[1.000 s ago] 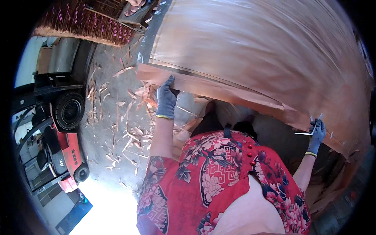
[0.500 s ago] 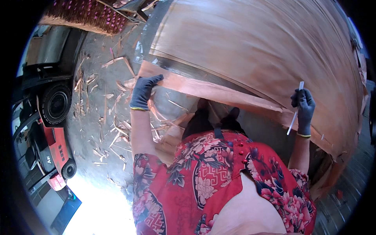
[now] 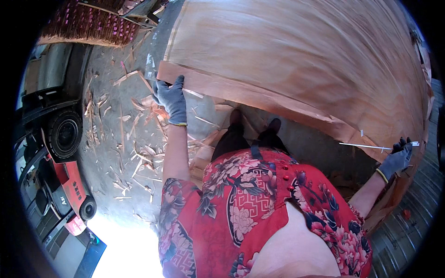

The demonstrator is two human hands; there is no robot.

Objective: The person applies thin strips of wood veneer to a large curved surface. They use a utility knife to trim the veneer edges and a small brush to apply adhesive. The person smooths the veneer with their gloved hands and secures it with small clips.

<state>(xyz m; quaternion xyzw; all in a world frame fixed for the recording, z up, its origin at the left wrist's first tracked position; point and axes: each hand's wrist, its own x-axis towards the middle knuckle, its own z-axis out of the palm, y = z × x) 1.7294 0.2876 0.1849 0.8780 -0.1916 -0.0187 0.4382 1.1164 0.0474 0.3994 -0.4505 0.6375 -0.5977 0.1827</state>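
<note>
Long brown strip [image 3: 259,96], thin white stick [image 3: 365,146]

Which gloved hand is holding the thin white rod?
The right grey-gloved hand holds the thin white rod; the left hand touches the long reddish-brown strip.

The head-worn fisheye looks down past the shirt [image 3: 245,206] onto wooden sheets [image 3: 296,60].

Wood sheet [image 3: 278,51] cropped above, stick [image 3: 364,146] seemingly part-hidden by right hand [image 3: 398,159]
</note>
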